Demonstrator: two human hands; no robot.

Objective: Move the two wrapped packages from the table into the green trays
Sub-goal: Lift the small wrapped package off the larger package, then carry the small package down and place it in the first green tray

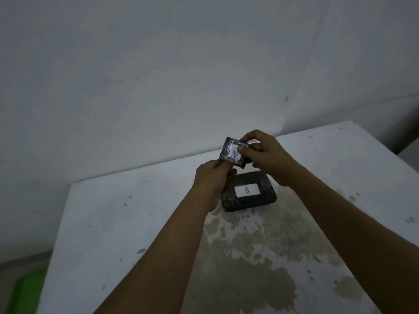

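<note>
A small dark wrapped package [227,150] with a white label marked "A" is held up above the table, gripped from both sides. My left hand [212,180] pinches its lower edge, and my right hand [264,152] pinches its upper right side. Below the hands, a larger dark wrapped package [251,192] with a white label marked "B" lies flat on the white table [127,223]. A green tray [25,291] shows only as a corner at the bottom left, below the table's left edge.
The table top carries brown stains near its front middle and right. A pale wall rises behind the table. The table's left edge and far edge are both in view, with floor beyond the left edge.
</note>
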